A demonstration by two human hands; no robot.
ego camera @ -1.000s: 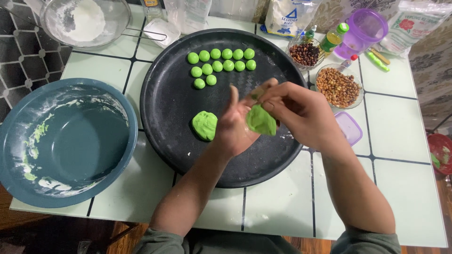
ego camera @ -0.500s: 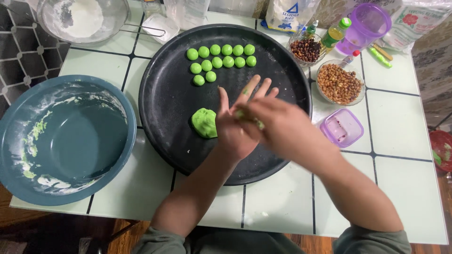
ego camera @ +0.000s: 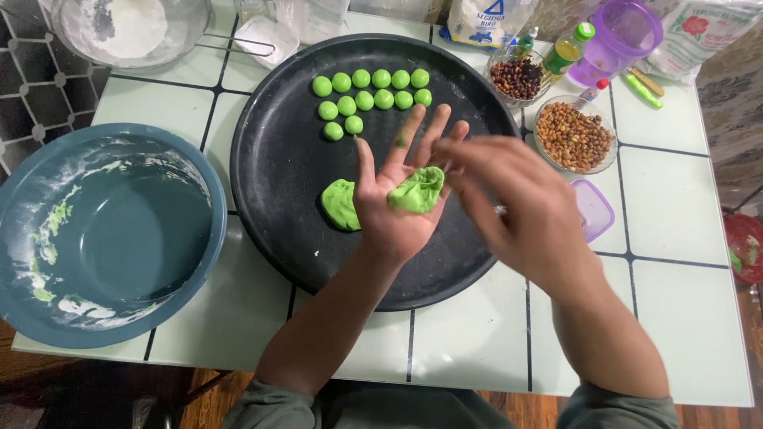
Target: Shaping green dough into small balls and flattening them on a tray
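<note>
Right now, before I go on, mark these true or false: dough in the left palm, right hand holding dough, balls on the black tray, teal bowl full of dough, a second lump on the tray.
1. The left hand holds a piece of green dough in its open palm. True.
2. The right hand grips a lump of dough. False: it is blurred beside the left palm, with no dough seen in it.
3. Small green balls sit in rows on the black tray. True.
4. The teal bowl is full of dough. False: only smears line it.
5. A second green lump lies on the tray. True.
</note>
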